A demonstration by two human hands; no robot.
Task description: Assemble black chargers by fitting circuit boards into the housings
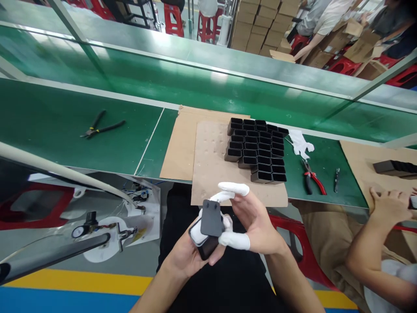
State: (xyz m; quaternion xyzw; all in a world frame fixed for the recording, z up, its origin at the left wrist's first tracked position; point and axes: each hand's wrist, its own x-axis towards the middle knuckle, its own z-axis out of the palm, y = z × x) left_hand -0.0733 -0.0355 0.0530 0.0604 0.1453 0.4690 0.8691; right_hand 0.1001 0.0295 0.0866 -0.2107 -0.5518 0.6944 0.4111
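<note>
My left hand (185,258) wraps around a black rectangular housing (208,248), held tilted above my lap. White cots cover the fingertips of both hands. Over the housing's upper end is a flat black plate (211,221) with two small pegs near its far edge. The thumb and fingers of my right hand (252,217) curve around the plate, reaching its edges from the right; their contact is partly hidden. Just beyond my hands, several black open-topped rectangular housings (257,150) stand in close rows on cardboard (208,182).
Diagonal pliers (97,128) lie left on the green bench (42,117). On the right are a white glove (301,143), red-and-black pliers (312,178) and a small dark tool (336,180). A co-worker's hand (391,206) rests farther right. A pressure gauge (78,231) stands lower left.
</note>
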